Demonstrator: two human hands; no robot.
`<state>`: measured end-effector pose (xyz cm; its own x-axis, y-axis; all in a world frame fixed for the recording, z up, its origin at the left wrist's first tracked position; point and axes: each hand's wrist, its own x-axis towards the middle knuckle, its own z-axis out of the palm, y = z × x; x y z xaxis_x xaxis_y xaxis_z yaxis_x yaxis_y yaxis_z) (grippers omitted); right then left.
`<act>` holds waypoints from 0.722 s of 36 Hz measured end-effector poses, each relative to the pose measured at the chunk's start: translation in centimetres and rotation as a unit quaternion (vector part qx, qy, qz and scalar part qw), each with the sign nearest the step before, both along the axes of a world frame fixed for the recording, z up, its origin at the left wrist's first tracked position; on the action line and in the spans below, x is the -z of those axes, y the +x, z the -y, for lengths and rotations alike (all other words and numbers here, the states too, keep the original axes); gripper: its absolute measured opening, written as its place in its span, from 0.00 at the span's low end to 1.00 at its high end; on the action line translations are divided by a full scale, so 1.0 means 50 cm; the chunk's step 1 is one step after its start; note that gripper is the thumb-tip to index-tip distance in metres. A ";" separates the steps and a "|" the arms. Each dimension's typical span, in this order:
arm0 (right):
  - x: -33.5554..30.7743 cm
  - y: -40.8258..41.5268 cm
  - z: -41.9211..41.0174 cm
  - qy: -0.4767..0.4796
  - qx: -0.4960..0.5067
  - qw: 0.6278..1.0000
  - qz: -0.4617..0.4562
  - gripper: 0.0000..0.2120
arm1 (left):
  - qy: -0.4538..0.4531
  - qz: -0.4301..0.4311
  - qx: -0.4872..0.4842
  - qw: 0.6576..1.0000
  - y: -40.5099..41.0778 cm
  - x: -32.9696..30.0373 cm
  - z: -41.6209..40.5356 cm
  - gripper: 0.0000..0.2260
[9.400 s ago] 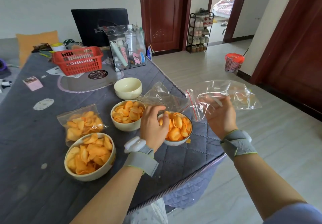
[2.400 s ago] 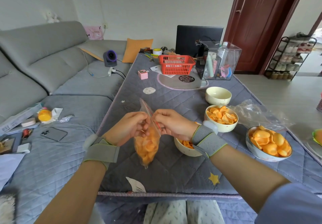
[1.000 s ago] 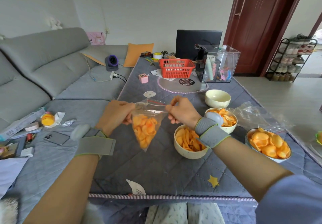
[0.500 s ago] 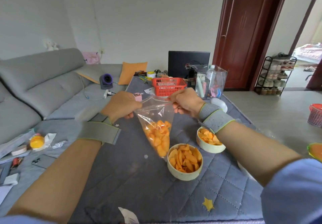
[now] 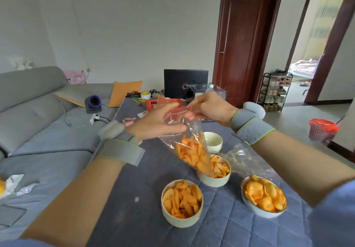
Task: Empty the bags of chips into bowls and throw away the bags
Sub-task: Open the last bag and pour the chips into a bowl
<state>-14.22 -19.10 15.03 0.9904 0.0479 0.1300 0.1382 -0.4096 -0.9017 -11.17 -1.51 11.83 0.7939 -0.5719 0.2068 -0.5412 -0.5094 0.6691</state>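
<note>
Bag of chips point(image 5: 190, 146) hangs between both hands, pinched at top.

- The bag of chips point(image 5: 189, 141) is made of thin clear plastic, glossy and wrinkled.
- The three filled bowls, for example the nearest bowl point(image 5: 182, 203), look smooth and glazed, like ceramic.
- The table point(image 5: 146, 225) is covered with a matt quilted grey cloth.
- The wristbands point(image 5: 123, 150) are of soft grey fabric.
- The door point(image 5: 244, 41) is of dark polished wood.
- The basket point(image 5: 163, 103) is of red plastic.
</note>
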 end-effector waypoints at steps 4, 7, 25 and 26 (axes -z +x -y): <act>0.004 0.004 0.031 -0.099 0.046 0.992 0.062 0.07 | 0.069 0.066 -0.026 0.995 0.015 0.018 0.082 0.25; 0.017 0.009 0.069 -0.124 0.087 0.983 0.102 0.09 | 0.031 0.090 -0.055 0.994 0.034 0.033 0.131 0.07; 0.253 0.123 0.308 0.208 0.251 0.922 -0.208 0.21 | -0.303 -0.153 0.007 0.941 0.198 0.093 0.311 0.07; 0.259 0.131 0.317 0.258 0.232 0.911 -0.224 0.23 | -0.314 -0.165 0.021 0.935 0.209 0.101 0.320 0.08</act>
<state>-7.68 -34.97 2.05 0.8474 -0.3430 -0.4054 -0.3705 0.1650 -0.9141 -0.69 -17.50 6.80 0.8532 -0.4521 0.2599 -0.2634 0.0565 0.9630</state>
